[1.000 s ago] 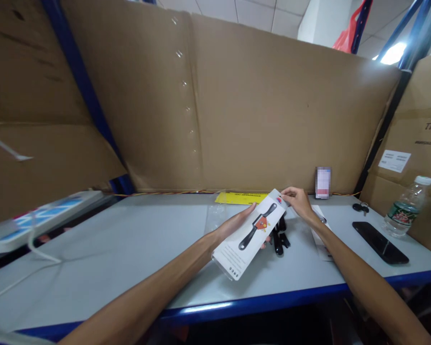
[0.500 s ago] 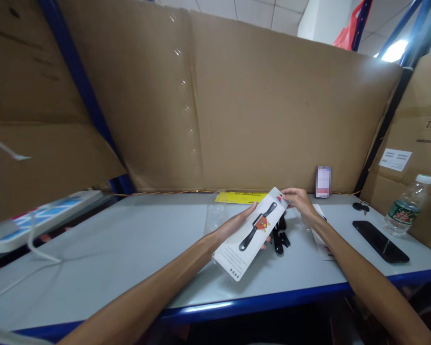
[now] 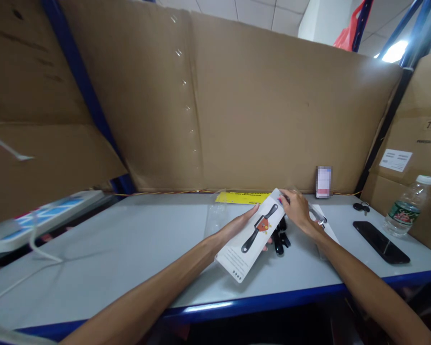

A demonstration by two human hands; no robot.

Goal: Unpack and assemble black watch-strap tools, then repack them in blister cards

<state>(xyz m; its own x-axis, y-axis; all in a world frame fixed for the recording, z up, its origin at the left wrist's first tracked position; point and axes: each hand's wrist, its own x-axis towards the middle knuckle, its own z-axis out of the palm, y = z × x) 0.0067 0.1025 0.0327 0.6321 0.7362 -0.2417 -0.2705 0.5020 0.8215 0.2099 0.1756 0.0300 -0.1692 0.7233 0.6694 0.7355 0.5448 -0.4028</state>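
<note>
A long white packaging card [image 3: 237, 262] is held tilted above the table, its printed front toward me. On it is a picture of a black two-handled tool with an orange middle, and clear plastic shows along its lower edge. My left hand [image 3: 246, 221] is closed around the card, thumb at the left edge and fingertips showing past the right edge. At the top right corner, my right hand [image 3: 295, 208] pinches the card, its thumb side near the printed logo. Behind the card lie black handled pieces [image 3: 279, 243], partly hidden.
Clear plastic packaging [image 3: 215, 218] and a yellow printed strip [image 3: 233, 197] lie at the back. Rightward are a white sheet [image 3: 331, 231], keys [image 3: 361, 207], a black phone [image 3: 380, 242] and a water bottle [image 3: 404, 211]. A power strip [image 3: 50, 218] sits left; cardboard [image 3: 255, 110] walls the back.
The card has shifted slightly right and down in view. My right hand has moved a little left and further over the card's top corner, uncovering more of the white sheet behind it.
</note>
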